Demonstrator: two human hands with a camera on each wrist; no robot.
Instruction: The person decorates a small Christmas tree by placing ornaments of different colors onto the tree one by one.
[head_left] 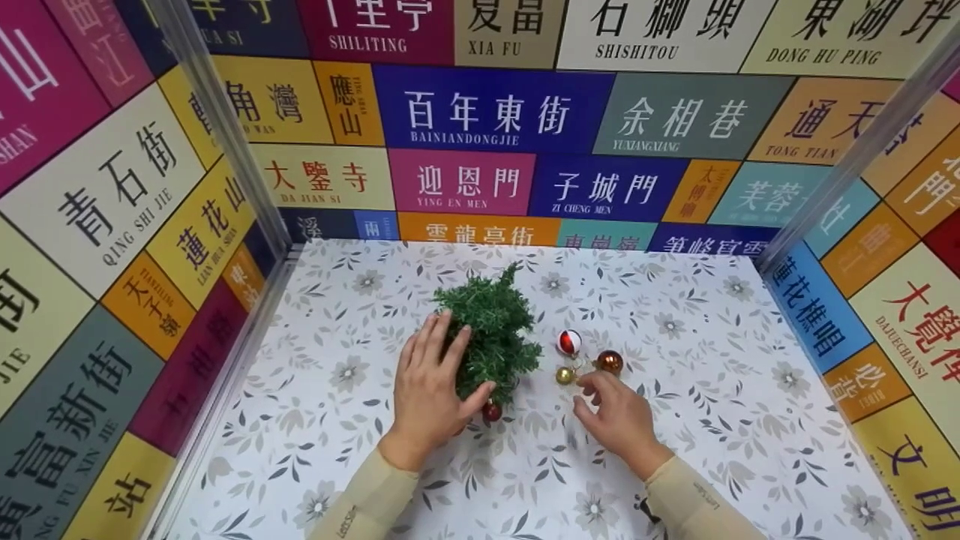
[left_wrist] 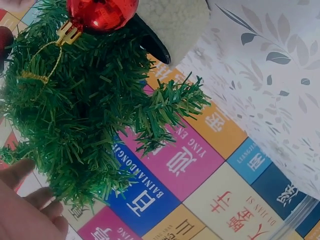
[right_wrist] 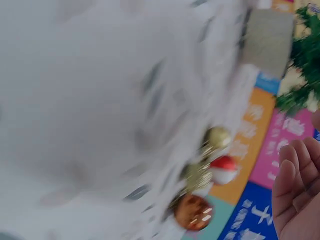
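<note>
A small artificial Christmas tree (head_left: 491, 322) stands mid-table, its pale pot (left_wrist: 175, 25) showing in the left wrist view. My left hand (head_left: 427, 386) touches the tree's left side with long, spread fingers, the thumb out at the near side. From a gold cord on the branches hangs a shiny red ball ornament (left_wrist: 102, 12). My right hand (head_left: 619, 416), fingers loosely bent and nothing held, is close beside a gold ball (head_left: 564, 375). Around it lie a red-and-white ball (head_left: 568, 342) and a copper-brown ball (head_left: 608, 362); their gold cords show in the right wrist view.
The table (head_left: 315, 420) has a white cover with grey leaves and flowers. Colourful lettered panels (head_left: 487, 109) rise behind it and on both sides. Clear strips (head_left: 225, 120) run up the corners.
</note>
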